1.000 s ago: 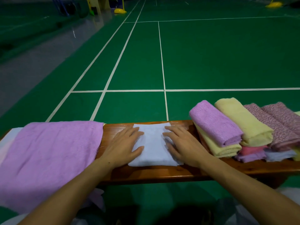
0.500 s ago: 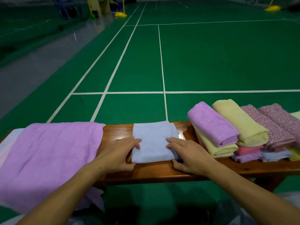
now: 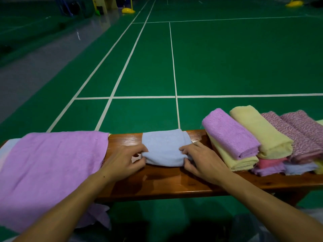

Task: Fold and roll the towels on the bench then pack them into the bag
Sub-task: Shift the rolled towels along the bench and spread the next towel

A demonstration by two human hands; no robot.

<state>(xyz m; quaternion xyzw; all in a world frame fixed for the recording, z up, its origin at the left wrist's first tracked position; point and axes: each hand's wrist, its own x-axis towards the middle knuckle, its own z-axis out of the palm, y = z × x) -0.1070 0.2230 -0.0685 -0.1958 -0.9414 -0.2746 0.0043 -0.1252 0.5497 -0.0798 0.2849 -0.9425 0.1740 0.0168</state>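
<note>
A folded light-blue towel (image 3: 164, 147) lies in the middle of the wooden bench (image 3: 166, 186), its near edge curled up into the start of a roll. My left hand (image 3: 122, 161) pinches the roll's left end and my right hand (image 3: 199, 159) pinches its right end. To the left a large unfolded purple towel (image 3: 52, 168) drapes over the bench and hangs off its front. At the right lies a pile of rolled towels: purple (image 3: 230, 133), yellow (image 3: 262, 131), patterned mauve (image 3: 297, 135), with more rolls beneath. No bag is clearly in view.
Beyond the bench stretches a green court floor (image 3: 227, 58) with white lines. A pale towel edge (image 3: 7, 154) shows under the purple one at far left. Yellow objects (image 3: 128, 10) stand far back on the court.
My hands went from pressing flat on the blue towel to gripping its near edge at both ends; that edge has since been lifted and curled away from me into a roll.
</note>
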